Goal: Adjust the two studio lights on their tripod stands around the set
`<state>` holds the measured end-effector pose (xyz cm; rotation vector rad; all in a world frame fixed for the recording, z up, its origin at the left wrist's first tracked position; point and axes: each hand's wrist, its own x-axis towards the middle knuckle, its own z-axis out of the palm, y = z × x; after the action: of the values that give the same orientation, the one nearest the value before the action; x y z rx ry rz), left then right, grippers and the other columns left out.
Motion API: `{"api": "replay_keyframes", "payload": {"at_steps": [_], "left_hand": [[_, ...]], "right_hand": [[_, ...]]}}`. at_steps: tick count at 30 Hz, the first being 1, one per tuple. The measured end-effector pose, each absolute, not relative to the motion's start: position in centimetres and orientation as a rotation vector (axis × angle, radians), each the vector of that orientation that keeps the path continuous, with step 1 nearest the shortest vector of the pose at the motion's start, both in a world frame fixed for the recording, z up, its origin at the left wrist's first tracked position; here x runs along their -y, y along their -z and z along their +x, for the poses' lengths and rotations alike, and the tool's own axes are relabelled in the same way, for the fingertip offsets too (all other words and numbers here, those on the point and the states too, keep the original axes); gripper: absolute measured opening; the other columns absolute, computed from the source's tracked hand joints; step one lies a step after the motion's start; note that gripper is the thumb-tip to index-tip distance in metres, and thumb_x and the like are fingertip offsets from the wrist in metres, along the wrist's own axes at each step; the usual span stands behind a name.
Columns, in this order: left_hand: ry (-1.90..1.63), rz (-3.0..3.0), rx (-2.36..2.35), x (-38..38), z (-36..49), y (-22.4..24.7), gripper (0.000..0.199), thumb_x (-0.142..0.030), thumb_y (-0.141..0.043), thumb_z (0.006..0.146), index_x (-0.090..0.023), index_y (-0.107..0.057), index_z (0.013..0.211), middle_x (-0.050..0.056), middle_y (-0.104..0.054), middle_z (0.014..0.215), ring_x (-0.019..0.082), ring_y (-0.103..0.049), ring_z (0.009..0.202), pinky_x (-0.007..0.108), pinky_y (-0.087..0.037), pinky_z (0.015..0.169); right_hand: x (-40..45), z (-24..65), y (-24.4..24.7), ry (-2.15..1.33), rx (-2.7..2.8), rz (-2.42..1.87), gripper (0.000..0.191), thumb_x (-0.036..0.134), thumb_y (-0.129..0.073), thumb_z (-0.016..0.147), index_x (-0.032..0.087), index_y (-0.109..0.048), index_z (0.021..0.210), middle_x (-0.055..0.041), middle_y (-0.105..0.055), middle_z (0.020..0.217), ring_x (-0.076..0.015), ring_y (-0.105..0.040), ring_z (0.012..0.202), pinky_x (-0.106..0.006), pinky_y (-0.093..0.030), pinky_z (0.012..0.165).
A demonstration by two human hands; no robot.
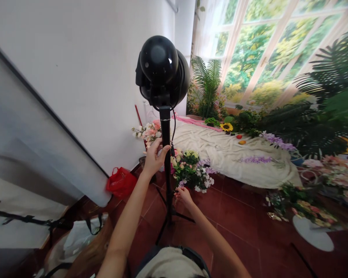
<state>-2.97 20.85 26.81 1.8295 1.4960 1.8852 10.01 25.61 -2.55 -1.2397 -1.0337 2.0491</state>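
Observation:
A black studio light (159, 61) stands upright on a black tripod stand (166, 135) in the middle of the view. My left hand (155, 156) is closed around the upper pole of the stand, below the light head. Lower down, my right hand (183, 195) is beside the pole with its fingers bent together; what they hold, if anything, is too small to tell. A black cable (173, 127) hangs from the light along the pole. The stand's legs are spread on the red tiled floor (203, 216).
Mixed flowers (191, 170) lie just beyond the stand. A cream blanket (229, 162) with sunflowers lies before a window backdrop (258, 58). A red bag (121, 182) rests by the left wall. Palm leaves and more flowers fill the right, near a white round stool (313, 233).

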Motion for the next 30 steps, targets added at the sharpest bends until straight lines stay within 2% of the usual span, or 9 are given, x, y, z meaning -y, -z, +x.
{"api": "replay_keyframes", "payload": {"at_steps": [9,18,23,25,27,30], "left_hand": [[-2.002,1.795,-1.411,-21.3,-2.2,-29.2,0.03,-0.046,-0.051,0.091,-0.018,-0.058,0.101,0.003,-0.06,0.087,0.011,-0.058,0.076,0.022,-0.048,0.072],[-2.052,1.79,-1.383,-21.7,-2.0,-30.0,0.031,-0.046,-0.052,0.091,-0.017,-0.059,0.099,0.003,-0.06,0.086,0.01,-0.057,0.077,0.021,-0.048,0.072],[-2.029,1.82,-1.4,-21.5,-2.0,-29.9,0.033,-0.047,-0.05,0.091,-0.018,-0.059,0.102,0.003,-0.061,0.085,0.01,-0.057,0.073,0.021,-0.049,0.069],[-2.035,1.817,-1.402,-21.5,-2.0,-29.9,0.033,-0.048,-0.051,0.091,-0.018,-0.059,0.103,0.004,-0.062,0.087,0.011,-0.058,0.075,0.021,-0.049,0.07],[-2.037,1.809,-1.399,-21.6,-2.0,-30.0,0.034,-0.049,-0.051,0.09,-0.019,-0.059,0.104,0.004,-0.063,0.09,0.011,-0.06,0.078,0.021,-0.049,0.071],[-2.041,1.808,-1.372,-21.6,-2.1,-30.0,0.035,-0.05,-0.052,0.09,-0.018,-0.058,0.104,0.005,-0.064,0.092,0.012,-0.062,0.082,0.021,-0.05,0.072]], "right_hand": [[-25.5,10.0,2.1,-2.05,1.018,-1.261,0.017,0.023,-0.06,0.079,0.022,-0.044,0.073,0.0002,-0.062,0.052,-0.0106,-0.055,0.04,-0.016,-0.039,0.038],[-25.9,10.9,1.9,-2.147,1.116,-1.116,0.02,0.029,-0.07,0.078,0.02,-0.052,0.077,0.0016,-0.063,0.052,-0.0104,-0.056,0.043,-0.017,-0.041,0.042],[-26.3,12.5,1.7,-2.269,1.194,-0.98,0.018,0.026,-0.074,0.076,0.016,-0.061,0.083,-0.0065,-0.072,0.073,-0.012,-0.065,0.061,-0.02,-0.051,0.055],[-26.7,13.1,1.6,-2.332,1.269,-0.951,0.02,0.03,-0.074,0.077,0.014,-0.064,0.083,-0.0097,-0.074,0.081,-0.0123,-0.066,0.063,-0.02,-0.052,0.058],[-27.0,13.2,1.7,-2.3,1.363,-1.05,0.025,0.037,-0.071,0.079,0.013,-0.064,0.074,-0.0101,-0.073,0.074,-0.0117,-0.062,0.054,-0.02,-0.049,0.05],[-27.4,12.6,2.1,-2.175,1.416,-1.208,0.032,0.04,-0.067,0.081,0.015,-0.06,0.063,-0.0048,-0.065,0.053,-0.0102,-0.051,0.039,-0.019,-0.04,0.038]]}}
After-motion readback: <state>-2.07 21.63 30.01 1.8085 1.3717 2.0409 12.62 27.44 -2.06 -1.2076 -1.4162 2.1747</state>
